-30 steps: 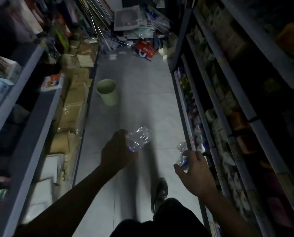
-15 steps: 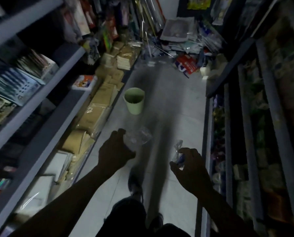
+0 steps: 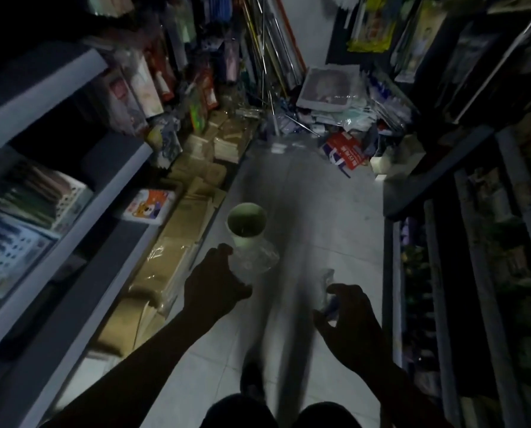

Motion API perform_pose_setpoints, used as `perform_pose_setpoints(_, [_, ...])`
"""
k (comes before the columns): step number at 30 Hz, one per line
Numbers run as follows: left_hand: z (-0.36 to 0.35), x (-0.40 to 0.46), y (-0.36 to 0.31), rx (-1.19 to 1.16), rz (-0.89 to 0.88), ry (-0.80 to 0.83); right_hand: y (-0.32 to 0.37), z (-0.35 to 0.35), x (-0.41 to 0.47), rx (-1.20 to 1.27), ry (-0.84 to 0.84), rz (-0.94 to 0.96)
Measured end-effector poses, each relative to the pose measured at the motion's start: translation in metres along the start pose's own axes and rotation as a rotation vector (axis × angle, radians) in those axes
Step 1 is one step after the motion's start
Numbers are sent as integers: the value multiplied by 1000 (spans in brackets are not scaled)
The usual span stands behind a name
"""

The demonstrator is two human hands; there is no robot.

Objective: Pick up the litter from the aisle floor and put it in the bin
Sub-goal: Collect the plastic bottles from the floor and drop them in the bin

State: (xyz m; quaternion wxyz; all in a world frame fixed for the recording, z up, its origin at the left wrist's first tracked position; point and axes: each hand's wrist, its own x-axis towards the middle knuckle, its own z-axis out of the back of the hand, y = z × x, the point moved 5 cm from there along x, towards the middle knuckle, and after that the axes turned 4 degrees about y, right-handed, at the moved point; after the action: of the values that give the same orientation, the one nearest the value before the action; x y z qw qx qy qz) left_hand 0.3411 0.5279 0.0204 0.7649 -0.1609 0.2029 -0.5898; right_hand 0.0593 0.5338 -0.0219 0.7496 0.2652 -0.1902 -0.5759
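A pale green bin (image 3: 247,223) stands open on the grey aisle floor, just beyond my hands. My left hand (image 3: 213,287) grips a crumpled clear plastic bottle (image 3: 255,259), held right in front of the bin's near side. Lower to the right, my right hand (image 3: 349,316) pinches a small clear plastic wrapper (image 3: 327,282) between thumb and fingers. Both arms reach forward over the floor.
Shelves of goods line both sides of the narrow aisle. Brown packets wrapped in plastic (image 3: 181,242) are stacked along the left floor edge beside the bin. A heap of bags, poles and a red pack (image 3: 346,149) closes the far end. My shoe (image 3: 252,381) is below.
I have walked up the aisle; the bin is now much closer, directly ahead of my left hand. Both hands kept hold of their litter and moved forward.
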Motion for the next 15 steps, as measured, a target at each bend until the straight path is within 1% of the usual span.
perform_pose_setpoints(5, [0, 88, -20, 23, -55, 38, -11, 12, 62, 17, -53, -48])
perform_pose_setpoints(10, [-16, 159, -56, 19, -84, 57, -42, 31, 121, -22, -105, -126])
perform_pose_setpoints(12, [-28, 187, -68, 52, -109, 61, -59, 36, 148, -7, -98, -146])
perform_pose_setpoints(15, [-45, 229, -87, 75, -124, 38, -87, 43, 193, 15, -76, -124])
